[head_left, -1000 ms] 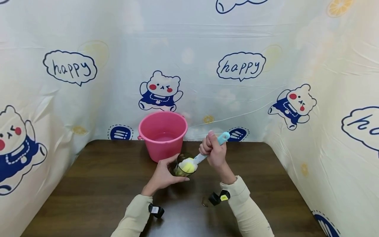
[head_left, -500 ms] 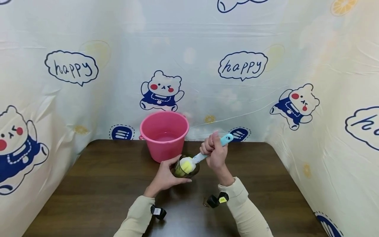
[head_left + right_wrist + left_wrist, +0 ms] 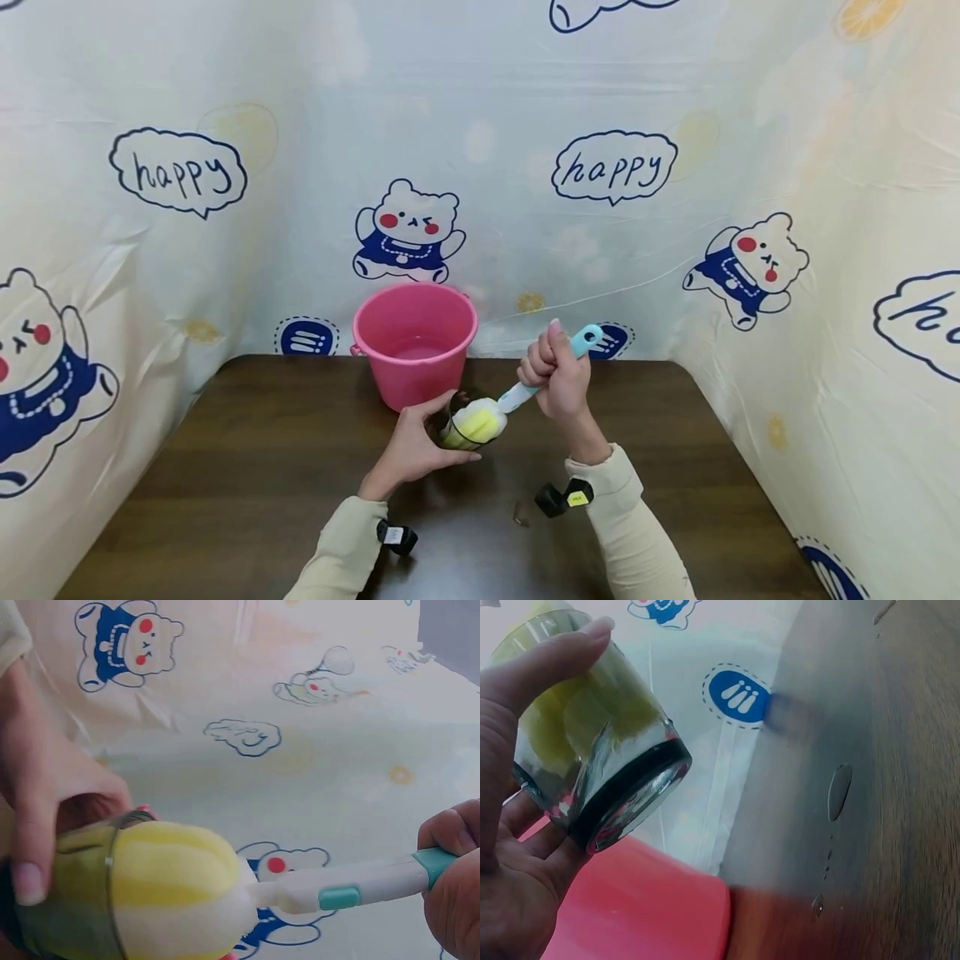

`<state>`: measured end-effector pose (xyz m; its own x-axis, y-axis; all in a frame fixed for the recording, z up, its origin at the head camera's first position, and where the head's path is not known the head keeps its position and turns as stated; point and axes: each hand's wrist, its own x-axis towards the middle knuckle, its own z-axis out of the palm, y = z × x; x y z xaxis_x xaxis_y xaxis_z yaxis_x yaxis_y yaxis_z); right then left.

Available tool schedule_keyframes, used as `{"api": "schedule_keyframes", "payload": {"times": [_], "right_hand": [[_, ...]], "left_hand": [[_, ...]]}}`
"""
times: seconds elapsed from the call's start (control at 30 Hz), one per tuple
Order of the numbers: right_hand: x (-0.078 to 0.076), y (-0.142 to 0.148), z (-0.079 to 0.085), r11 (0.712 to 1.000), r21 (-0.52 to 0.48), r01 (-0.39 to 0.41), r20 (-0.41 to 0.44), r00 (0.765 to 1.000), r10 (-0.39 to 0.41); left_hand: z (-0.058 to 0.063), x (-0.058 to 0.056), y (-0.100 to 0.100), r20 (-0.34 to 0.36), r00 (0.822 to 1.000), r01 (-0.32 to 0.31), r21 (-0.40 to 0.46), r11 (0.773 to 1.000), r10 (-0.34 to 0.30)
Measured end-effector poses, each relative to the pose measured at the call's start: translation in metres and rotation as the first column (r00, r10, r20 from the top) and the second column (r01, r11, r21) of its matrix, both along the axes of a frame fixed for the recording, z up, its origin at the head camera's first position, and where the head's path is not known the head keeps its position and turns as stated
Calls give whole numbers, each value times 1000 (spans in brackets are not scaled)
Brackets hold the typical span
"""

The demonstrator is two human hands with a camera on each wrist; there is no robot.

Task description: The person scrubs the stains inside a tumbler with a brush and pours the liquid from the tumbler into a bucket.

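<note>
My left hand [image 3: 411, 446] grips a drinking glass [image 3: 600, 735] tilted on its side, thumb on one side and fingers on the other. The glass has a thick dark base, seen in the left wrist view. A yellow and white sponge head [image 3: 180, 885] of a cup brush sits partly in the glass, its rounded end bulging out past the rim. My right hand [image 3: 558, 375] holds the brush by its white and turquoise handle [image 3: 360, 889], fist wrapped round it with the thumb up along it. Both hands are raised over the table.
A pink bucket [image 3: 416, 383] stands at the table's back edge, just behind the glass. Small water spots [image 3: 840, 791] lie on the brown wooden table [image 3: 247, 467]. A printed white curtain [image 3: 495, 108] surrounds the back and sides.
The sponge head went deeper into the glass half a second ago and now has come partly back out. My right hand has moved up and to the right; the left hand barely shifted.
</note>
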<state>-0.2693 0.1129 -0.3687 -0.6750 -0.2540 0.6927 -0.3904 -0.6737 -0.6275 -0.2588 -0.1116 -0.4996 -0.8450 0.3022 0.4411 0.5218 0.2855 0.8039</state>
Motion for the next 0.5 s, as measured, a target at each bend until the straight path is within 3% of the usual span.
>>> {"api": "schedule_keyframes", "payload": {"times": [0.1, 0.33, 0.5], "right_hand": [[-2, -2, -6, 999, 31, 9, 2, 1000, -9], [-3, -4, -22, 997, 61, 48, -32, 998, -47], [-2, -1, -20, 995, 35, 99, -73, 993, -96]], "left_hand": [[1, -1, 2, -8, 1000, 3, -14, 1000, -3], [-2, 5, 2, 51, 999, -8, -48, 999, 10], [-5, 5, 4, 53, 998, 23, -6, 1000, -22]]}}
